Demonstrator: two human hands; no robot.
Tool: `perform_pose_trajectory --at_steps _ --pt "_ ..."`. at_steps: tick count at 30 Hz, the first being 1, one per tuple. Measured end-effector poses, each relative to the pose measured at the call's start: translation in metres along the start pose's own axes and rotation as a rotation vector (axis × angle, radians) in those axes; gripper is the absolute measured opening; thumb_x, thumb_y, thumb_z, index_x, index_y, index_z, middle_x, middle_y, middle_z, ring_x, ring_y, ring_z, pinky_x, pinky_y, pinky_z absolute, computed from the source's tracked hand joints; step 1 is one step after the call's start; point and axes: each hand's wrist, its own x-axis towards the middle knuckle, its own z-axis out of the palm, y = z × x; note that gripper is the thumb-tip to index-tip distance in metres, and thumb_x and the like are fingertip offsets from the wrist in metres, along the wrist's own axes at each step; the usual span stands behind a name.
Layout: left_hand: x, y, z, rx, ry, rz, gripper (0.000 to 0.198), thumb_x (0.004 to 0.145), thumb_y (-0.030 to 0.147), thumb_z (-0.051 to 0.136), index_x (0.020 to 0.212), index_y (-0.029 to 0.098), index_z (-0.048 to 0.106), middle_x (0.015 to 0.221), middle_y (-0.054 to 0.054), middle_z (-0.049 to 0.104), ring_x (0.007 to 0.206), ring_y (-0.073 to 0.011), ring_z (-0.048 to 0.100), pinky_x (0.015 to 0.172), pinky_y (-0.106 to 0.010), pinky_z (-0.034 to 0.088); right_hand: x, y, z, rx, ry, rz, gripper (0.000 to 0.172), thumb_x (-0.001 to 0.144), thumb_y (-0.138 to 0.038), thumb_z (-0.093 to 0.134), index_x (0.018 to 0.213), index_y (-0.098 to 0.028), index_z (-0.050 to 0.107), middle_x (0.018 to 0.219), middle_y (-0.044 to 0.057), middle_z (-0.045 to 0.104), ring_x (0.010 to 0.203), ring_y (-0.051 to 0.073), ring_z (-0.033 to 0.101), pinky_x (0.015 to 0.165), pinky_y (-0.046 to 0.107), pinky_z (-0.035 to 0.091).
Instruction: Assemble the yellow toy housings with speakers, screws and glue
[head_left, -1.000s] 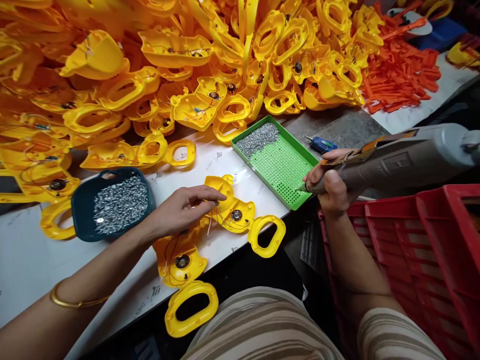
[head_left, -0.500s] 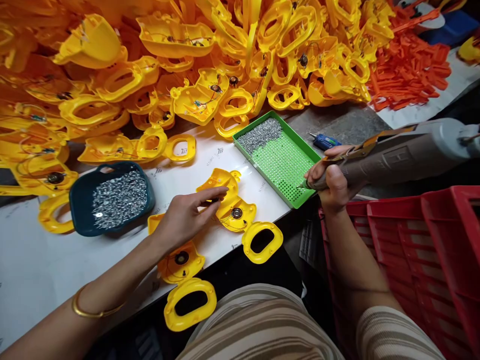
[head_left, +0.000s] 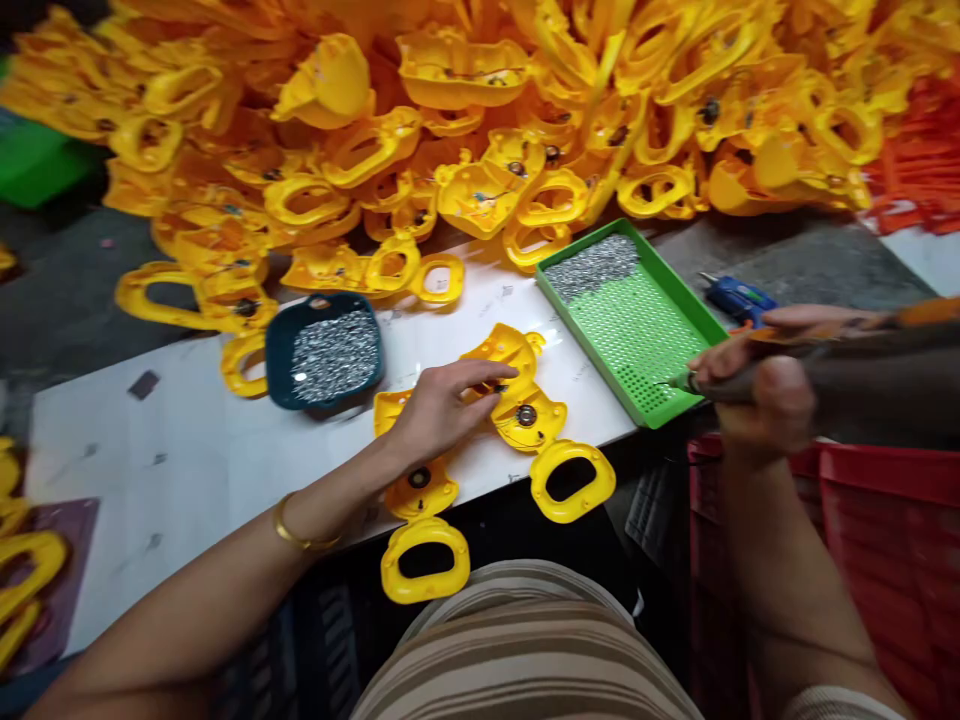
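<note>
My right hand (head_left: 757, 380) is wrapped round a grey-brown power screwdriver (head_left: 847, 385). Its tip is over the near corner of the green perforated tray (head_left: 679, 345), which has a heap of small screws (head_left: 596, 265) at its far end. My left hand (head_left: 450, 405) hovers over the yellow shells, thumb and index finger close together; whether a small part is between them cannot be made out. Under its fingertips lies a yellow shell with a round speaker (head_left: 529, 415), its ring handle (head_left: 572, 482) past the table edge. Another yellow shell (head_left: 442, 490) is partly hidden by that hand.
A dark teal bowl of screws (head_left: 326, 350) stands on the white table (head_left: 195, 430). Yellow shells (head_left: 480, 195) are piled along the back, with orange parts (head_left: 919, 165) at right. A blue tool (head_left: 739, 298) lies beyond the tray; a red crate (head_left: 885, 540) stands at right.
The view has swung left, so the table things appear farther right. Both hands keep nearly the same poses, the left over the shells and the right with the screwdriver at the tray.
</note>
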Motion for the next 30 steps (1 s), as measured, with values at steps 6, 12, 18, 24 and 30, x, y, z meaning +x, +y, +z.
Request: perform_pose_trajectory --at_steps 6,12,18,24,30 --pt "0.002 -0.002 0.001 0.045 0.004 0.022 0.030 0.081 0.013 0.065 0.110 0.019 0.070 0.108 -0.005 0.074 0.091 -0.0169 0.071 0.084 -0.030 0.057 0.003 -0.021 0.020 0.067 -0.277 -0.197 0.026 0.081 -0.041 0.054 0.067 -0.020 0.060 0.057 0.000 0.050 0.052 0.015 0.053 0.056 0.030 0.049" --pt "0.005 -0.008 0.007 0.167 0.073 0.138 0.025 0.082 0.011 0.067 0.106 0.017 0.069 0.102 -0.006 0.075 0.091 -0.0177 0.068 0.082 -0.031 0.055 0.002 -0.030 0.069 0.192 -0.320 -0.119 0.028 0.083 -0.043 0.060 0.068 -0.020 0.057 0.056 -0.001 0.048 0.050 0.014 0.052 0.052 0.030 0.049" --pt "0.008 -0.009 0.010 0.286 0.088 0.142 0.023 0.084 0.017 0.068 0.107 0.019 0.067 0.099 -0.004 0.074 0.086 -0.0182 0.063 0.078 -0.032 0.048 0.003 -0.020 0.105 0.329 -0.268 -0.114 0.019 0.079 -0.036 0.064 0.094 -0.027 0.058 0.053 -0.007 0.048 0.041 0.014 0.047 0.042 0.029 0.046" --pt "0.011 -0.003 0.011 0.404 0.128 0.031 0.023 0.080 0.023 0.074 0.101 0.021 0.066 0.095 -0.003 0.071 0.095 -0.0222 0.057 0.086 -0.038 0.036 0.006 -0.008 0.120 0.342 -0.281 -0.082 0.025 0.079 -0.046 0.066 0.091 -0.028 0.054 0.050 -0.008 0.043 0.036 0.013 0.042 0.040 0.032 0.041" --pt "0.014 0.000 0.013 0.359 0.171 -0.032 0.007 0.080 0.023 0.073 0.085 0.022 0.068 0.091 -0.002 0.071 0.100 -0.0228 0.055 0.092 -0.042 0.029 0.007 -0.002 0.123 0.347 -0.270 -0.076 0.021 0.077 -0.044 0.065 0.091 -0.031 0.056 0.049 -0.008 0.041 0.036 0.015 0.040 0.039 0.033 0.040"
